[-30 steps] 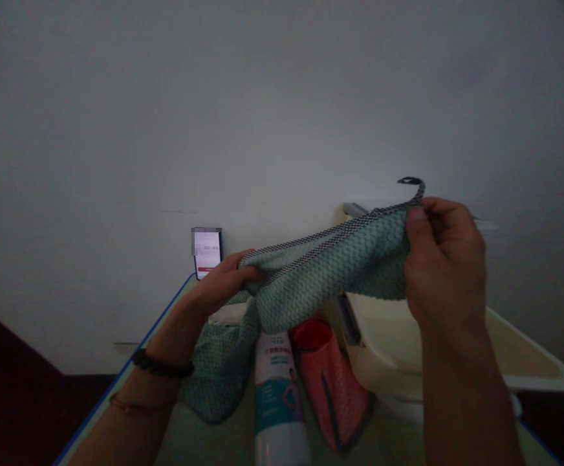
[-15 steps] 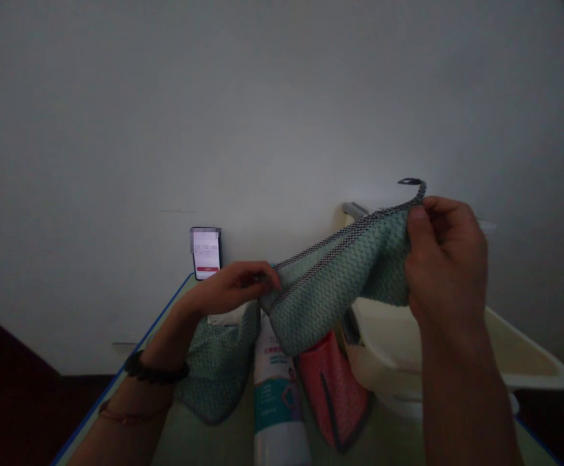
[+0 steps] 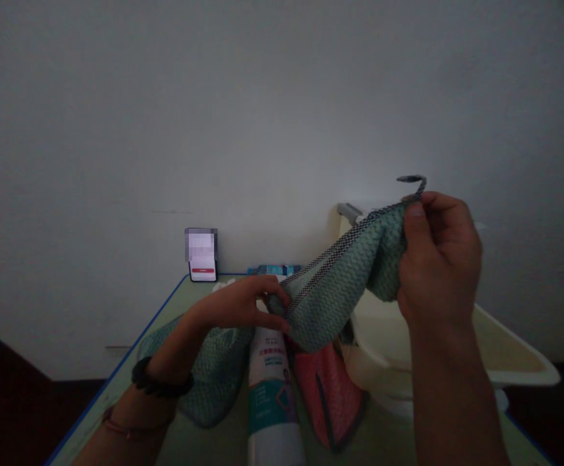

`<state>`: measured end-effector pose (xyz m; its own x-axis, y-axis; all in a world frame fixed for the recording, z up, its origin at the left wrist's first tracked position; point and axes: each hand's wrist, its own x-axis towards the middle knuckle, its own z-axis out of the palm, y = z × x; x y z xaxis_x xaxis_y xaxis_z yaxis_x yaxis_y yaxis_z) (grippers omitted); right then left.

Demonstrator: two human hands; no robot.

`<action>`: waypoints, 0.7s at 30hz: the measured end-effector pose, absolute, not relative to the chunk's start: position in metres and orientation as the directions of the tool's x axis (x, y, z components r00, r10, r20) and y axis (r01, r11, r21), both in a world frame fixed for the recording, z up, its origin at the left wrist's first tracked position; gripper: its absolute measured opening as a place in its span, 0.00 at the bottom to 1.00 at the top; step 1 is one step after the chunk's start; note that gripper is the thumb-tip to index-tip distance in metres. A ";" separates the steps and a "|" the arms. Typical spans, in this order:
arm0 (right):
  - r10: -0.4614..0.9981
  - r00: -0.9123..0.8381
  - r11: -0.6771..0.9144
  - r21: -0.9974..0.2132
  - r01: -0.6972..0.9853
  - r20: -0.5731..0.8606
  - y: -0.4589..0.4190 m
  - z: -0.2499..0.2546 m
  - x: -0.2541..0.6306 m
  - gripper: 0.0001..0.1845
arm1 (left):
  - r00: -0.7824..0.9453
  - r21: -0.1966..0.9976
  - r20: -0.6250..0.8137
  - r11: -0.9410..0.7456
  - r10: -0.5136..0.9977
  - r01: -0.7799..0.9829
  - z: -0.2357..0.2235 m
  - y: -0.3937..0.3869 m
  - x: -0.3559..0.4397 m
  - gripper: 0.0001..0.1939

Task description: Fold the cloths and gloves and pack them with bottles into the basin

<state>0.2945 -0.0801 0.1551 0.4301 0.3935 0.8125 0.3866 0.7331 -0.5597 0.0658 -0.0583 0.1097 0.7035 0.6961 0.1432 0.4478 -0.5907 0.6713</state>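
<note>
A green cleaning cloth with a black-and-white checked edge is stretched between my two hands above the table. My right hand pinches its upper right corner, where a dark hanging loop sticks up. At the lower left corner, my left hand has thumb and fingers closed around the fabric. Beneath lies a white and teal bottle, its upper end partly hidden by my left hand and the cloth. A second green cloth rests under my left forearm. To the bottle's right is a red cloth.
A cream plastic basin stands at the right, partly behind my right arm. A phone leans on the wall at the table's back left corner. Blue packaging lies along the back edge of the green table.
My left hand has shifted slightly right and down, its fingers now wrapped round the cloth's corner. The cloth sags a little more between my hands. The view has shifted slightly.
</note>
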 end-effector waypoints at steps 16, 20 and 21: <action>0.444 0.353 0.628 -0.567 0.534 0.824 -0.078 0.155 0.313 0.08 | 0.353 0.868 0.340 -0.435 0.872 0.238 0.109 -0.043 0.033 0.08; 0.484 0.327 0.623 -0.582 0.523 0.812 -0.080 0.156 0.305 0.12 | 0.050 0.895 0.445 -0.445 0.894 -0.013 0.113 -0.041 0.028 0.09; 0.504 0.311 0.627 -0.589 0.509 0.806 -0.081 0.156 0.302 0.13 | 0.008 0.893 0.443 -0.440 0.897 -0.097 0.114 -0.042 0.029 0.09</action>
<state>0.3023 -0.0811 0.1563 0.3110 0.5042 0.8056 0.5092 0.6273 -0.5892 0.0285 -0.0416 0.1144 0.0085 0.8966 0.4427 -0.0971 -0.4399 0.8928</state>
